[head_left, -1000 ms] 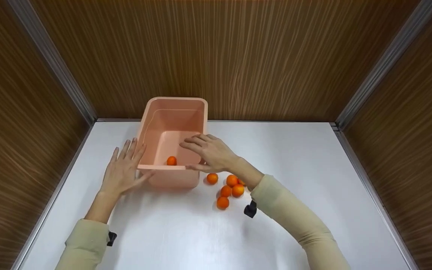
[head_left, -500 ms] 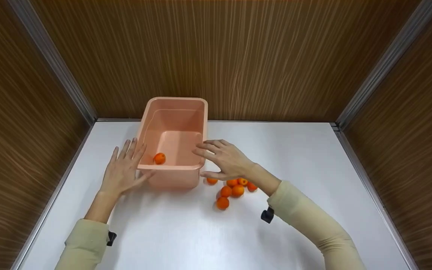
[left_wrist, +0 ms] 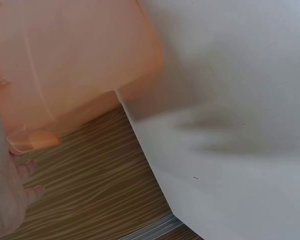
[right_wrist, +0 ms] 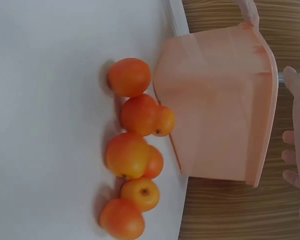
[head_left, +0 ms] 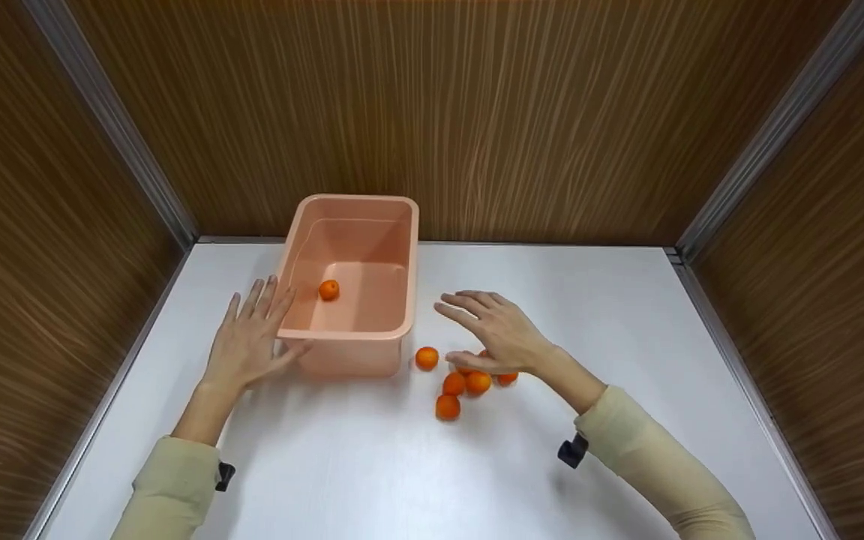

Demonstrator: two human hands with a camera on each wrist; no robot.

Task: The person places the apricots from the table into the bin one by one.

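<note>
A pink plastic tub (head_left: 406, 262) stands at the back of the white table (head_left: 372, 465), and one small orange (head_left: 328, 289) lies inside it. My left hand (head_left: 256, 334) rests flat against the tub's near left corner with its fingers straight. My right hand (head_left: 481, 330) hovers open and holds nothing, just above a cluster of several oranges (head_left: 469, 382) right of the tub. The right wrist view shows the oranges (right_wrist: 135, 150) beside the tub's wall (right_wrist: 220, 105). In the left wrist view the tub (left_wrist: 75, 65) fills the top left.
Brown wood-grain walls (head_left: 432, 112) close in the table on three sides, with metal strips (head_left: 113, 127) in the corners. Bare white tabletop (head_left: 627, 322) lies to the right and in front of the oranges.
My right hand has drawn back out of the tub and moved right, over the oranges on the table. The orange inside the tub has rolled toward its far end. The left hand has stayed put.
</note>
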